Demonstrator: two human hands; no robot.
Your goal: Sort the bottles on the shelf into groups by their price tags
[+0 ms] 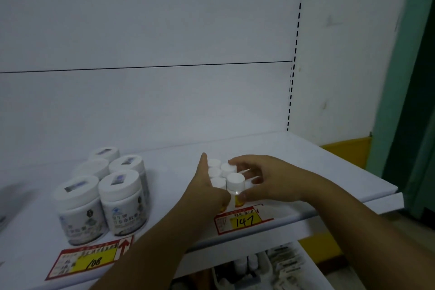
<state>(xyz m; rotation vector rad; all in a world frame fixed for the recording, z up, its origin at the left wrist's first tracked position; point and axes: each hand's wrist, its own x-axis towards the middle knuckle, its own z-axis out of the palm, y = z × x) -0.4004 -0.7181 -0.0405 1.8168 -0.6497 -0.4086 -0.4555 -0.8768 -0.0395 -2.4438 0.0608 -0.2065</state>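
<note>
Several small clear bottles with white caps (227, 174) stand in a tight cluster on the white shelf (317, 165), behind the price tag marked 147 (243, 220). My left hand (208, 187) presses flat against the cluster's left side, fingers straight. My right hand (263, 180) cups the cluster from the right, its fingers curled round the bottles and its thumb against the front one. Several large white jars (103, 186) stand grouped to the left, behind the tag marked 108 (88, 260).
The shelf's front edge runs just below the tags. A lower shelf (270, 268) holds small boxes and bottles. The white back panel rises behind; a slotted upright (294, 59) and a green wall lie to the right.
</note>
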